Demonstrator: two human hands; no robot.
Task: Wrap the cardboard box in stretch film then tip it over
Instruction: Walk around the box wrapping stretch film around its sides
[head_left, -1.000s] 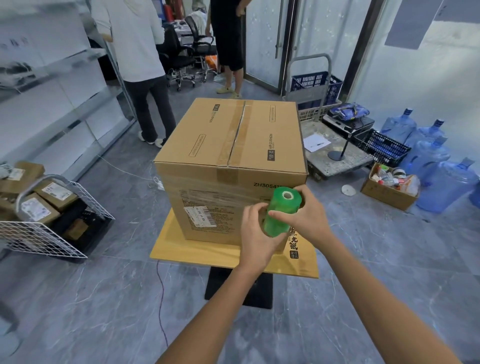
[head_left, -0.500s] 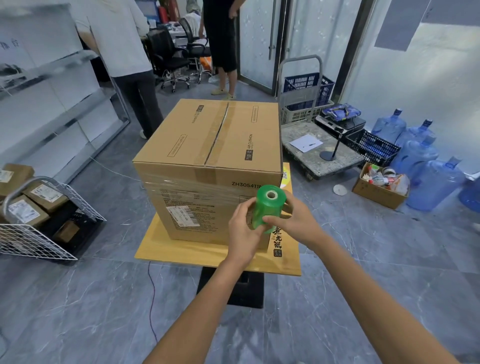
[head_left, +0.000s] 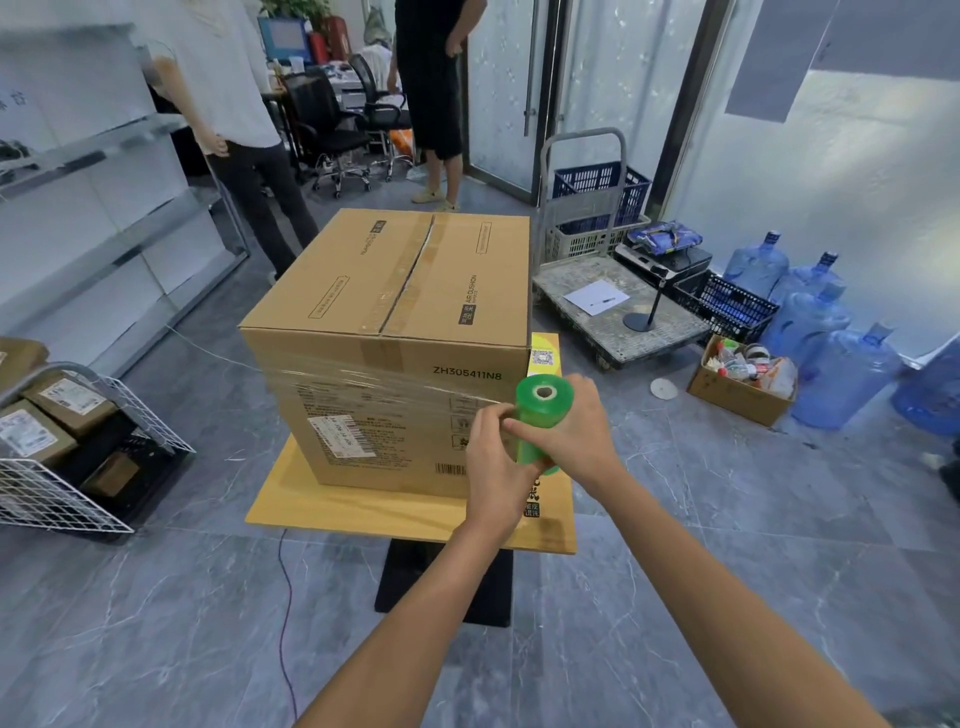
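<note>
Here the film roll (head_left: 544, 409) stands upright between curled fingers (head_left: 530, 429).

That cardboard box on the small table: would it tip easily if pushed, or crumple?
Probably stiff: the cardboard box has crisp edges and a taped top seam. The stretch film across its side looks glossy, so a shove might slip there. The table stands on one narrow pedestal, so a hard push might wobble it.

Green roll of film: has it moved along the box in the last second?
Yes, rightward. Against the cardboard box, the green roll earlier covered the end of the printed code; now it sits past the front right corner.
</note>
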